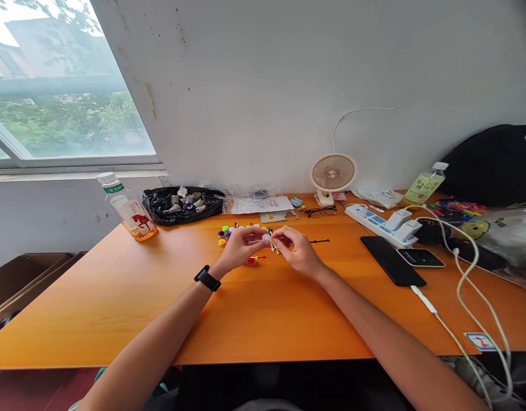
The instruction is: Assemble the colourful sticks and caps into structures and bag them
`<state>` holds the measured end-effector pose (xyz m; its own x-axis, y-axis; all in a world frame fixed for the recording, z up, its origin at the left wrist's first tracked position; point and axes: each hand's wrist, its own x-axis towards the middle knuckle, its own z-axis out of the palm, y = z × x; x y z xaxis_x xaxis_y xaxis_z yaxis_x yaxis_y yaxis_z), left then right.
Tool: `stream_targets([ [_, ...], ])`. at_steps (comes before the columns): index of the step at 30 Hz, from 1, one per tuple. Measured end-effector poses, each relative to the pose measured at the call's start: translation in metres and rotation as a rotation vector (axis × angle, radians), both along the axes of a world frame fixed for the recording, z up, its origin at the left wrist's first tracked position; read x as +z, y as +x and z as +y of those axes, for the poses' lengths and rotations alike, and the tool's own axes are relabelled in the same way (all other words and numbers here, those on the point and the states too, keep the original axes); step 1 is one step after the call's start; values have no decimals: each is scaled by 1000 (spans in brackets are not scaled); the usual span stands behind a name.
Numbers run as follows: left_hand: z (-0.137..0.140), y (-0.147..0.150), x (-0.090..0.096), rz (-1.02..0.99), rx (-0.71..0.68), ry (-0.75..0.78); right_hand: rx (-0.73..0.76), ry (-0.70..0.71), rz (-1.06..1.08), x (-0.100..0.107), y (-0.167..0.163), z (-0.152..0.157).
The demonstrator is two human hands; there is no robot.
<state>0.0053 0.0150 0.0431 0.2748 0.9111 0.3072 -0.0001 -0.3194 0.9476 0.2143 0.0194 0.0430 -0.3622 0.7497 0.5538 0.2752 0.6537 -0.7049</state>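
My left hand (241, 249), with a black band on its wrist, pinches a small whitish round plastic piece (266, 236). Close against it, my right hand (300, 252) has its fingertips together at the same piece. Thin white and yellow-green plastic parts (274, 246) poke out below the fingertips; which hand holds them I cannot tell. Behind the hands lies a cluster of small coloured plastic pieces (222, 234), partly hidden. A red arrow-shaped piece (259, 258) rests just under my left hand, and a thin black piece (320, 241) lies right of my right hand.
At the left stand a tilted-looking bottle (132, 212) and a black plastic bag (160, 212) of grey bits. A small fan (334, 172) and glasses (320, 212) are at the back. Rightward are a power strip (376, 224), a black phone (391, 261), white cables (477, 251) and another bottle (423, 185).
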Motion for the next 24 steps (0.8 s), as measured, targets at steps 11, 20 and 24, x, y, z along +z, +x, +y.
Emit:
stream_targets([
  [11,-5,-2,0,385,130,410,29,114,-173,-3,2,-2],
  [20,0,-5,-7,350,130,422,67,193,-234,0,4,-4],
  [24,2,-3,-10,246,115,335,74,169,-165,2,2,-5],
])
